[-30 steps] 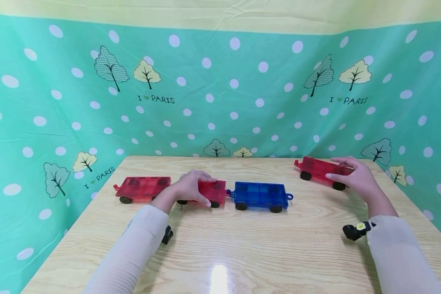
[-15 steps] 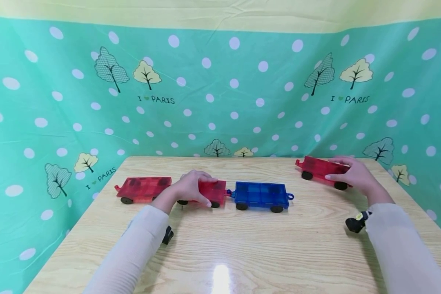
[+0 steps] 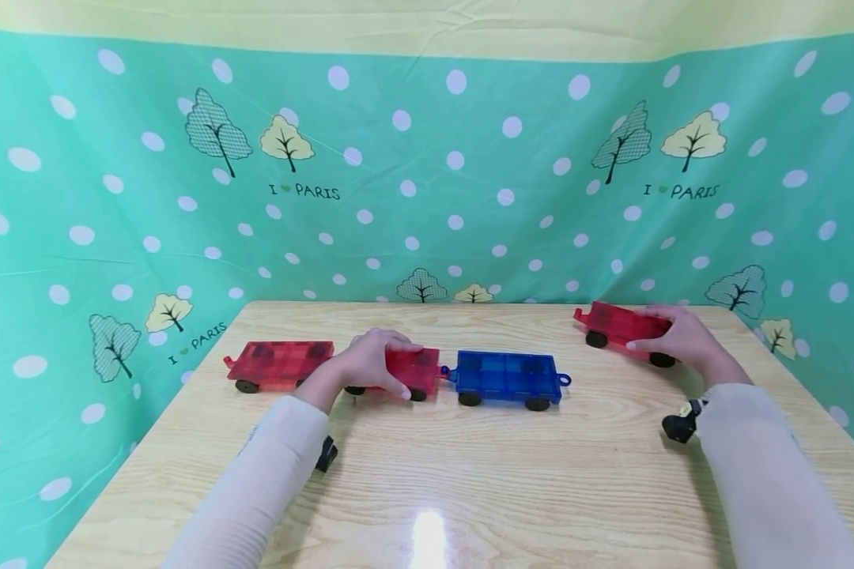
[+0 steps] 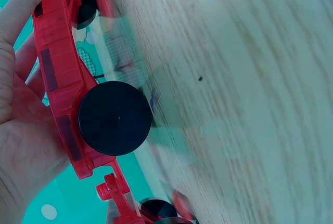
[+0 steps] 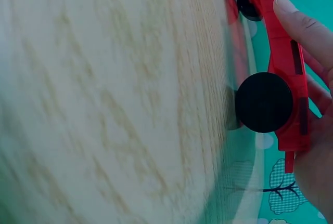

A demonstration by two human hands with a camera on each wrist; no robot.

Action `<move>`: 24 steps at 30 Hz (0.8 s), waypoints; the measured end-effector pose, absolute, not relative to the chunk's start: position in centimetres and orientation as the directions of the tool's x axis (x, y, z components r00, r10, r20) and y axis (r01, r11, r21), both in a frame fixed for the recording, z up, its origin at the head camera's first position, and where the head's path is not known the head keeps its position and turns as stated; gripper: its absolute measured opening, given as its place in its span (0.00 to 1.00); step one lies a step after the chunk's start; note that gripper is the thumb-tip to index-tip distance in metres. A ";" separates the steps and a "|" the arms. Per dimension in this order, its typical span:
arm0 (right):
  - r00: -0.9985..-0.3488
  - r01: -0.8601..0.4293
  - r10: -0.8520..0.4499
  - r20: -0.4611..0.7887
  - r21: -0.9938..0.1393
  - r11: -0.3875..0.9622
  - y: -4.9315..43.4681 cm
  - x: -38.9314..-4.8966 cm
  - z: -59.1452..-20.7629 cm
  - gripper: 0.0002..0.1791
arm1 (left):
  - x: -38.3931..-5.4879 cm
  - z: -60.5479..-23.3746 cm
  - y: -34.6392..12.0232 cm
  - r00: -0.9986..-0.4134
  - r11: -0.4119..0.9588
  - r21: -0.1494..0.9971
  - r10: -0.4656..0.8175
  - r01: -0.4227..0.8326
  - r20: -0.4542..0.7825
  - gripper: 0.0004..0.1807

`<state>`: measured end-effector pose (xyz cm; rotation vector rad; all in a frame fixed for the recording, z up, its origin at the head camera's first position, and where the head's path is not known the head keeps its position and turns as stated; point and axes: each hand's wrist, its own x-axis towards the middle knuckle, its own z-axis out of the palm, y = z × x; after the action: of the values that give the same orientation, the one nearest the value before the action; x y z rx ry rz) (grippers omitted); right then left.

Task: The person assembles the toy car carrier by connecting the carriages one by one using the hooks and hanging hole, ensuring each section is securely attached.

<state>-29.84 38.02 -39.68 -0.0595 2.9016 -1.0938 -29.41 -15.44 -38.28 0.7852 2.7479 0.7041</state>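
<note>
In the head view, my left hand grips a see-through red toy train car by its sides, thumb on the near side. Its right end meets a blue toy train car at the coupling, and another red train car stands to its left. The left wrist view shows the gripped car's black wheel and its hook end by the other red car. At the far right, my right hand holds a third red train car at its right end. My thumb presses its side in the right wrist view.
All the cars are on a light wood-grain table. A green polka-dot cloth hangs behind it and along both sides. Black wrist cameras hang below the sleeves. The held right car is apart from the blue one.
My right wrist and sleeve have shifted slightly forward and left, while that hand keeps its hold. The left hand and the row of cars look unchanged, apart from a small view shift.
</note>
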 end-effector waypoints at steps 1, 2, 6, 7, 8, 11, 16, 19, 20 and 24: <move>-0.999 -0.019 -0.048 -0.026 -0.662 0.749 38.0 -29.9 -39.8 0.54 | -29.4 -38.3 -15.4 -0.839 0.745 0.494 0.541 0.448 -0.055 0.44; -0.999 -0.017 -0.047 -0.027 -0.662 0.749 38.1 -29.9 -39.8 0.53 | -29.4 -38.3 -15.4 -0.839 0.745 0.493 0.541 0.449 -0.053 0.44; -0.999 -0.016 -0.043 -0.025 -0.661 0.750 38.2 -29.9 -39.9 0.52 | -29.4 -38.3 -15.4 -0.843 0.747 0.497 0.535 0.441 -0.057 0.44; -0.999 -0.017 -0.042 -0.021 -0.661 0.750 38.2 -29.9 -39.9 0.52 | -29.4 -38.3 -15.4 -0.843 0.748 0.498 0.535 0.439 -0.060 0.44; -0.999 -0.019 -0.040 -0.018 -0.658 0.752 38.2 -29.8 -40.0 0.52 | -29.4 -38.3 -15.4 -0.843 0.748 0.498 0.534 0.438 -0.060 0.44; -0.999 -0.025 -0.039 -0.007 -0.652 0.758 38.3 -29.6 -40.1 0.51 | -29.3 -38.3 -15.4 -0.844 0.748 0.498 0.533 0.438 -0.059 0.43; -0.999 -0.051 -0.051 0.018 -0.630 0.775 38.5 -29.1 -40.2 0.50 | -29.3 -38.3 -15.4 -0.845 0.751 0.495 0.531 0.437 -0.061 0.43; -0.998 -0.063 -0.060 0.026 -0.623 0.779 38.5 -28.8 -40.2 0.48 | -29.3 -38.3 -15.3 -0.846 0.753 0.494 0.530 0.434 -0.065 0.43; -0.998 -0.064 -0.061 0.025 -0.621 0.781 38.5 -28.7 -40.2 0.48 | -29.3 -38.3 -15.3 -0.846 0.753 0.495 0.529 0.433 -0.065 0.43; -0.997 -0.066 -0.067 0.022 -0.618 0.783 38.4 -28.1 -40.0 0.49 | -29.3 -38.3 -15.3 -0.850 0.755 0.500 0.522 0.425 -0.066 0.43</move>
<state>-28.09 38.42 -40.02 -0.1111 2.9657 -1.0277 -29.31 -15.33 -38.27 0.7515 2.7510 0.7110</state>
